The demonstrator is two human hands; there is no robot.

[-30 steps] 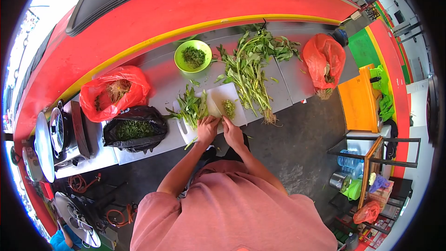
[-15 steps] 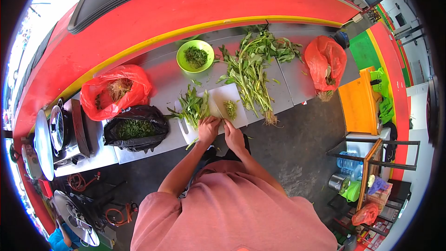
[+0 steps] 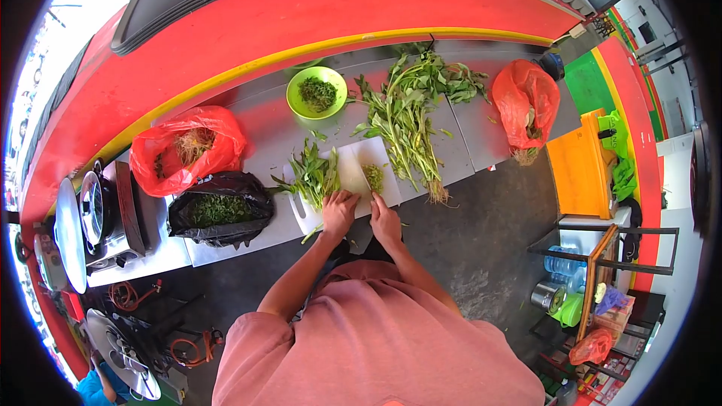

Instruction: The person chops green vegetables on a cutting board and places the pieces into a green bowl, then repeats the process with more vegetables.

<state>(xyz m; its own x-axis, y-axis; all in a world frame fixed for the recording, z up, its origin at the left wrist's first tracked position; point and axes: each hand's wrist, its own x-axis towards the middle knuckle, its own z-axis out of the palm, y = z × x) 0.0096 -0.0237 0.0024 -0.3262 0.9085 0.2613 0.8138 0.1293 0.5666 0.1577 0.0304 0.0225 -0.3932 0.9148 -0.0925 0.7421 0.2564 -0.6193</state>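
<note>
My left hand (image 3: 340,211) is closed over the stem end of a bunch of leafy greens (image 3: 314,174), pressing it on the white cutting board (image 3: 351,166). To its right, my right hand (image 3: 385,220) grips a knife at the board's near edge. The thin blade of the knife (image 3: 366,180) points away from me, beside a small pile of chopped green stems (image 3: 374,176). My fingers hide most of the handle. A green bowl (image 3: 295,105) of chopped leaves stands beyond the board.
Uncut greens (image 3: 410,124) with roots lie right of the board. Red plastic bags (image 3: 226,131) and a black bag (image 3: 259,207) of chopped leaves are on the left; another red bag (image 3: 523,94) is far right. A stove (image 3: 124,207) stands at the left end.
My right hand has moved right and slightly toward me with the knife, whose blade now lies against the chopped pile. My left hand has barely shifted.
</note>
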